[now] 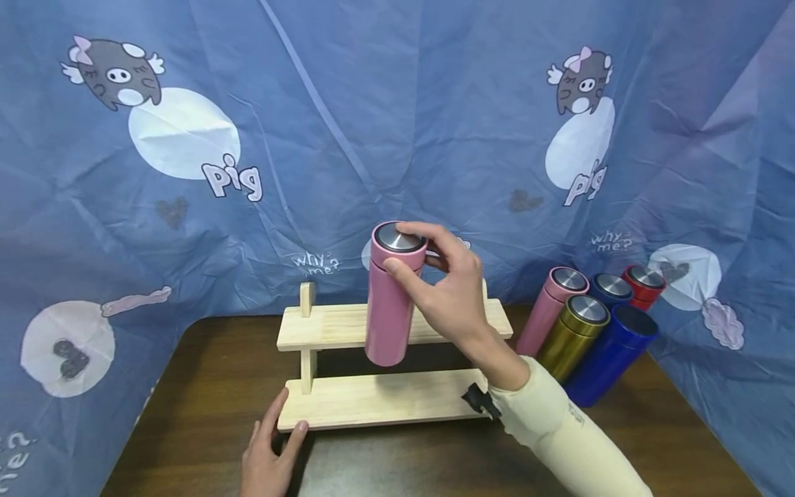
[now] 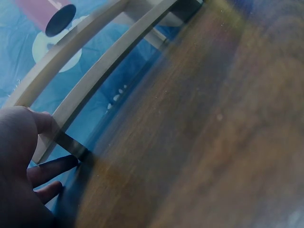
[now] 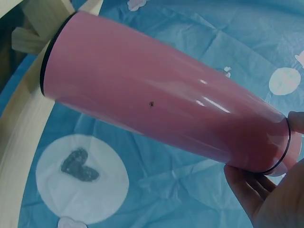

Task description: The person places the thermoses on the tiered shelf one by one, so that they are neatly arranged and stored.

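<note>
Pink bottle (image 1: 388, 310) mostly below the right hand (image 1: 450, 293), capped top (image 1: 393, 239) in its thumb-and-finger grip

Wrinkled blue cloth backdrop (image 1: 397, 103), printed cartoon pigs (image 1: 118, 72), white circles (image 1: 180, 124), brown wooden tabletop (image 1: 205, 393)

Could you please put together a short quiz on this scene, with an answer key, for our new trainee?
1. How many bottles are grouped to the right of the wooden stand in the head view?
2. True or false: the right grip holds a pink bottle by its base.
3. What does the left grip touch?
A) the red bottle
B) the left end of the lower shelf
C) the upper shelf

Key: 1: five. 2: false, it holds it near the top. 3: B.
</note>
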Tool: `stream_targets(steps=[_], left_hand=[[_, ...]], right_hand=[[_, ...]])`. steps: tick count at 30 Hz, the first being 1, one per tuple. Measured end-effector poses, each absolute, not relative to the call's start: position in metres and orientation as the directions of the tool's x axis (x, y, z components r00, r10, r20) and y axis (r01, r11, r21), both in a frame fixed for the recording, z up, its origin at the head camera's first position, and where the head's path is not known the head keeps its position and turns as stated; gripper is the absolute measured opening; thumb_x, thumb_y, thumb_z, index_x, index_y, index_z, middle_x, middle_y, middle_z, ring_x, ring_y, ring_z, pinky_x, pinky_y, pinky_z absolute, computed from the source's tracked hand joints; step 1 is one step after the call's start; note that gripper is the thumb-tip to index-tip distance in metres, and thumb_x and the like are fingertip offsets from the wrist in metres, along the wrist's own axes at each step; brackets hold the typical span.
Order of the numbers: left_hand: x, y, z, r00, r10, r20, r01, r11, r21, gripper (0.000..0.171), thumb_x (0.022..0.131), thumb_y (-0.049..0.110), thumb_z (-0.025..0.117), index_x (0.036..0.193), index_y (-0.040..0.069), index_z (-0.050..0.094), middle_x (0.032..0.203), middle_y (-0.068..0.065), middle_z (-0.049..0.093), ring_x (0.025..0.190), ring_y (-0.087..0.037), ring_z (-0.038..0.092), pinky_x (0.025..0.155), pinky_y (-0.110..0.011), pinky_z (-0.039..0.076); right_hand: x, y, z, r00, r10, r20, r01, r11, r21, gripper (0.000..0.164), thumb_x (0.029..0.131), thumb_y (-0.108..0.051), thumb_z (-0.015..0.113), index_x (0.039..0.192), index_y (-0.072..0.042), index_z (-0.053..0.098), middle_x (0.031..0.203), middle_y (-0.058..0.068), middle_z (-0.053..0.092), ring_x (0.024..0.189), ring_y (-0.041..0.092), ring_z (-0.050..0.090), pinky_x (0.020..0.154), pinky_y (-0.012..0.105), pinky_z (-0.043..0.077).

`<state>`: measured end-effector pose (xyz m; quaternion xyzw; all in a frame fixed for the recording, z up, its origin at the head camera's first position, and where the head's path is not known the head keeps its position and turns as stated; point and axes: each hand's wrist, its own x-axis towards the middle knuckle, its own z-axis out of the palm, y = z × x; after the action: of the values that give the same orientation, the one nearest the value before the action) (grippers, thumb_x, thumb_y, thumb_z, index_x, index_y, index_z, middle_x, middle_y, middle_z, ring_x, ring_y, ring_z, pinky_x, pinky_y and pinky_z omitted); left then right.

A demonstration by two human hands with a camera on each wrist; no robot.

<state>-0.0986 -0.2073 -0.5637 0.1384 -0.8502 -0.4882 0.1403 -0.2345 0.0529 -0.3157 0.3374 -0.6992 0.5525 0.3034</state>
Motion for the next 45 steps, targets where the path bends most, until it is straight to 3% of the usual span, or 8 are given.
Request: stream_targets(steps=[9,17,28,39,45], left_hand=[[-0.099,-0.21,-0.562,-0.93,-0.36,0.076,-0.119,0.49,0.864,0.067,0.107,0.03,0.076,0.167,0.013,0.05,0.16,-0.029,0.055,0.142,-0.055,0.058,0.134,-0.071,0.019],[-0.098,-0.211,-0.562,-0.936,-0.345,0.074,-0.108,0.479,0.871,0.068,0.108,0.03,0.075,0.168,0.012,0.048,0.163,-0.03,0.052,0.142,-0.056,0.058,0.134,-0.072,0.017],[-0.096,-0.207,-0.563,-0.918,-0.376,0.127,-0.073,0.474,0.878,0.064,0.106,0.025,0.077,0.165,0.015,0.053,0.155,-0.029,0.06,0.135,-0.056,0.063,0.134,-0.071,0.021],[-0.097,-0.208,-0.563,-0.921,-0.37,0.12,-0.078,0.477,0.876,0.065,0.106,0.026,0.077,0.165,0.015,0.052,0.156,-0.029,0.059,0.141,-0.056,0.059,0.134,-0.071,0.021],[-0.096,-0.208,-0.564,-0.916,-0.375,0.145,-0.059,0.482,0.874,0.064,0.105,0.026,0.077,0.164,0.014,0.053,0.155,-0.029,0.06,0.136,-0.056,0.063,0.133,-0.072,0.023]], right_hand=[[-0.242,0.024,-0.314,-0.564,-0.12,0.817,-0.824,0.145,-0.548,0.043,0.091,-0.011,0.092,0.13,-0.003,0.077,0.124,0.013,0.079,0.106,0.02,0.078,0.089,0.032,0.069],[-0.251,0.003,-0.313,-0.595,-0.131,0.793,-0.803,0.144,-0.579,0.045,0.091,-0.012,0.093,0.132,-0.004,0.077,0.126,0.013,0.078,0.107,0.021,0.076,0.091,0.031,0.068],[-0.262,-0.017,-0.319,-0.567,-0.111,0.816,-0.821,0.155,-0.55,0.045,0.09,-0.014,0.095,0.131,-0.002,0.077,0.124,0.016,0.078,0.11,0.023,0.076,0.091,0.029,0.068],[-0.268,-0.028,-0.327,-0.572,-0.096,0.815,-0.816,0.166,-0.553,0.045,0.091,-0.015,0.094,0.131,-0.004,0.077,0.127,0.015,0.078,0.111,0.023,0.076,0.091,0.026,0.067],[-0.271,-0.033,-0.33,-0.578,-0.089,0.811,-0.81,0.178,-0.558,0.047,0.092,-0.018,0.094,0.133,-0.005,0.077,0.127,0.014,0.078,0.112,0.021,0.076,0.092,0.025,0.066]])
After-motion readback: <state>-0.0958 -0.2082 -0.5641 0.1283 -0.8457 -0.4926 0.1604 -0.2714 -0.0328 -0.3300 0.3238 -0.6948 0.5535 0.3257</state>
